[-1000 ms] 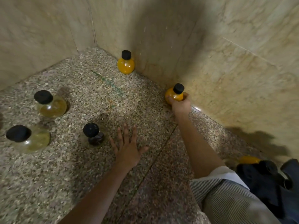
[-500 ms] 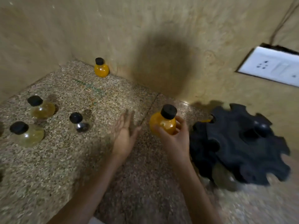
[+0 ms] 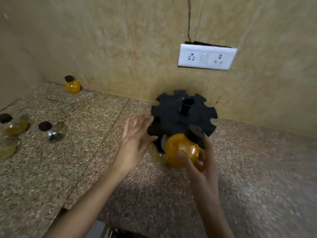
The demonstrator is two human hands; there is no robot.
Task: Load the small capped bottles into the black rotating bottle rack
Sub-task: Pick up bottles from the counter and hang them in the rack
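Note:
My right hand [image 3: 203,162] grips a round orange bottle [image 3: 181,149] with a black cap, tilted, just in front of the black rotating rack [image 3: 173,115]. The rack stands against the wall, with notched slots around its rim and a centre post. A pale bottle [image 3: 158,156] shows low at the rack's near side, partly hidden. My left hand [image 3: 135,140] hovers open with fingers spread, close to the rack's left edge. Another orange bottle [image 3: 72,85] stands far left by the wall. A clear bottle [image 3: 50,132] and two yellowish bottles [image 3: 12,126] sit at the left.
The speckled granite counter [image 3: 257,177] meets beige stone walls at the back and left. A white switch and socket plate [image 3: 206,56] is on the wall above the rack. The counter's front edge runs near the bottom of the view.
My right hand carried the orange bottle from the wall over to the rack's front. My left hand lifted off the counter and moved right toward the rack. The view swung right.

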